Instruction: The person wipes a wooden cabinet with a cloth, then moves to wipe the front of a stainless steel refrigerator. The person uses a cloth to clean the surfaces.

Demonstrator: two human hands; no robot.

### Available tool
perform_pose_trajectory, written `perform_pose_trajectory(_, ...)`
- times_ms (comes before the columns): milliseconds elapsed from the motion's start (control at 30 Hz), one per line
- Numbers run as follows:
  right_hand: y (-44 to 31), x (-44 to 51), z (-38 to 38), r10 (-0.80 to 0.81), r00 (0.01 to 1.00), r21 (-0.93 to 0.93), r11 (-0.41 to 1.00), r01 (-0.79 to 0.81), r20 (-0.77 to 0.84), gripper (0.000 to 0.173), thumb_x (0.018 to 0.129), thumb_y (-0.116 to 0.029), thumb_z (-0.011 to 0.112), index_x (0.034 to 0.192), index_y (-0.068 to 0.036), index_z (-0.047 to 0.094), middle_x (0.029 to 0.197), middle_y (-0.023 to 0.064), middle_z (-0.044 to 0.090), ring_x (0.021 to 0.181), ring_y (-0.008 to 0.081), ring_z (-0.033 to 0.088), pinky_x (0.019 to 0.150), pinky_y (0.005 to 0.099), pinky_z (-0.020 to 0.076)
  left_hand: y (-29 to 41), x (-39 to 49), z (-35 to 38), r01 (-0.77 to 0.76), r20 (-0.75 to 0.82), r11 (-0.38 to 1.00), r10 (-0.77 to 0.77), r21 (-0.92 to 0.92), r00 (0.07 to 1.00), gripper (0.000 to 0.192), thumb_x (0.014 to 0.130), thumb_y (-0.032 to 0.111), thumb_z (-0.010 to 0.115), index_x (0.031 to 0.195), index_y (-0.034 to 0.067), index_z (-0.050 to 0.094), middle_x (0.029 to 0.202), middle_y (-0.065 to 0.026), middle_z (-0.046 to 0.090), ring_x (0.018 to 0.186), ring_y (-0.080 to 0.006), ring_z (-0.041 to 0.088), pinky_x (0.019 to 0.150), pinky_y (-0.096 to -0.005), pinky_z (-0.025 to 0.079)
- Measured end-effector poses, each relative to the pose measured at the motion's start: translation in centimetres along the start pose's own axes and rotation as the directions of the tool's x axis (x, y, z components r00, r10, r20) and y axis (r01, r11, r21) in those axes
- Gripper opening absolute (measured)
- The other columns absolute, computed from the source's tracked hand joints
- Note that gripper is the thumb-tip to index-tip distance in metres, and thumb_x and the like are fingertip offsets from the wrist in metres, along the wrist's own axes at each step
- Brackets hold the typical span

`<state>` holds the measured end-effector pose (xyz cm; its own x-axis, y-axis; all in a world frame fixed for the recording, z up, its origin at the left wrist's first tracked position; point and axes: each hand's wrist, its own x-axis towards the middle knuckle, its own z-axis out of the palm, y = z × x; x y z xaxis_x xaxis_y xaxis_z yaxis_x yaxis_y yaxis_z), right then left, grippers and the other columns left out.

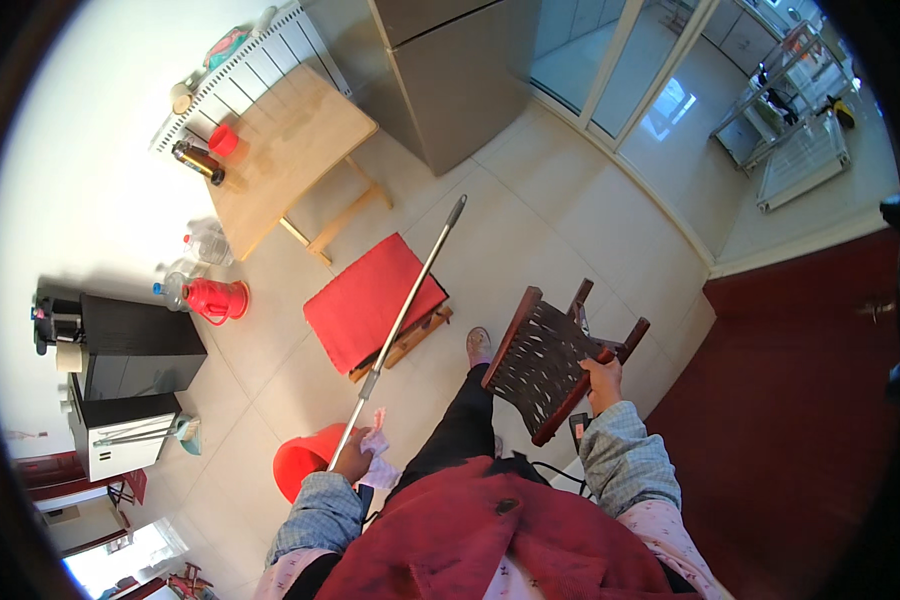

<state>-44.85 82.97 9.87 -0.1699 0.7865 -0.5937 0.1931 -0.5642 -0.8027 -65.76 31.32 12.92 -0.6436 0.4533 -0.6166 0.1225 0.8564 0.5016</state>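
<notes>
My left hand (354,454) grips a long metal pole (409,307) with a grey end, together with a pink-and-white cloth (377,459). It also seems to be at a red bucket (307,457), though I cannot tell whether it holds it. The pole slants up across the view; its lower end is hidden. On the other side, my right hand (604,381) is closed around the wooden rail of a small folding stool (547,360) with a dark woven seat. That stool is tilted, its legs pointing to the upper right.
Ahead lies a low wooden stool (409,341) topped by a red cloth (375,300). A folding table (300,135) carries a thermos (199,161) and a red cup (223,140). A red kettle flask (217,298) stands by black cabinets (142,352). At right is a dark red door (802,405).
</notes>
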Motion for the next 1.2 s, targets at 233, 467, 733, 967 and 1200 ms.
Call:
perform_pose_trajectory(233, -4.8, 12.8, 8.5, 0.151, 0.987, 0.026, 0.988, -0.149, -0.063, 0.025, 0.08, 0.006, 0.075, 0.099, -0.008, 0.065, 0.092, 0.0001, 0.067, 0.083, 0.0176, 0.063, 0.078, 0.0368, 0.052, 12.6, 16.2, -2.1, 0.075, 0.273, 0.989, -0.038, -0.127, 0.961, 0.028, 0.076, 0.005, 0.08, 0.104, 0.008, 0.072, 0.111, -0.0164, 0.067, 0.103, -0.0311, 0.071, 0.089, -0.039, 0.058)
perform_pose_trajectory(467, -6.3, 26.9, 16.5, 0.459, 0.887, -0.014, 0.888, -0.459, 0.057, 0.03, 0.085, -0.012, 0.085, 0.111, -0.01, 0.07, 0.117, 0.0062, 0.071, 0.116, 0.025, 0.061, 0.104, 0.0553, 0.0381, 21.6, 20.6, -4.1, 0.296, 0.334, 0.926, -0.21, -0.233, 0.919, 0.023, 0.084, 0.006, 0.075, 0.107, 0.009, 0.071, 0.098, -0.0044, 0.068, 0.089, -0.0153, 0.065, 0.073, -0.0306, 0.052)
perform_pose_trajectory(733, -4.6, 40.4, 19.0, 0.477, 0.803, 0.181, 0.808, -0.561, 0.358, 0.035, 0.088, 0.003, 0.079, 0.116, -0.01, 0.062, 0.107, 0.0047, 0.068, 0.097, 0.0238, 0.067, 0.085, 0.0412, 0.0559, 28.9, 22.4, 0.2, 0.573, 0.256, 0.564, -0.543, -0.594, 0.8, 0.025, 0.087, -0.003, 0.064, 0.11, 0.009, 0.068, 0.1, -0.0024, 0.067, 0.092, -0.0137, 0.064, 0.08, -0.0275, 0.052)
perform_pose_trajectory(967, -3.2, 50.8, 14.4, 0.732, 0.631, -0.035, 0.66, -0.751, 0.257, 0.047, 0.085, 0.005, 0.079, 0.122, -0.016, 0.058, 0.1, 0.003, 0.067, 0.085, 0.023, 0.067, 0.065, 0.0392, 0.052, 40.2, 25.1, 7.0, 0.566, 0.381, 0.194, -0.563, -0.802, 0.733, 0.033, 0.087, -0.008, 0.06, 0.115, 0.009, 0.064, 0.105, -0.0046, 0.067, 0.09, -0.0158, 0.065, 0.079, -0.0294, 0.054)
perform_pose_trajectory(1200, -3.7, 58.2, 10.2, 0.812, 0.571, 0.06, 0.568, -0.821, 0.123, 0.039, 0.09, -0.003, 0.076, 0.12, -0.02, 0.058, 0.095, 0.0017, 0.067, 0.079, 0.0223, 0.066, 0.061, 0.04, 0.0532, 46.4, 30.3, 7.8, 0.605, 0.364, 0.41, -0.528, -0.682, 0.767, 0.041, 0.089, -0.009, 0.06, 0.126, 0.009, 0.065, 0.115, -0.0036, 0.066, 0.104, -0.0139, 0.062, 0.091, -0.0285, 0.05)
